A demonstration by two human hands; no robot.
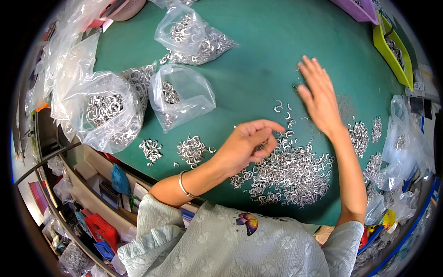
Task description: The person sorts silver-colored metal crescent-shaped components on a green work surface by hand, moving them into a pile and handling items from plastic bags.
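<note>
A large heap of small silver C-shaped metal pieces point(295, 173) lies on the green tabletop point(258, 46) close in front of me. Over the heap's far left edge is my left hand point(254, 143), its fingers curled in; whether pieces are inside the curl is hidden. My right hand point(318, 97) is farther out, stretched open and palm down near the tabletop, with a small dark piece beside its thumb. Between the hands lie a few loose C-shaped pieces point(284, 108). A bracelet point(184, 184) circles my left wrist.
Clear plastic bags of metal pieces point(198, 39), point(110, 111) and another bag point(182, 92) stand at left. Small piles point(191, 150), point(151, 151) lie before them, others point(359, 138) at right. A green bin point(392, 51) and purple bin point(364, 11) sit far right.
</note>
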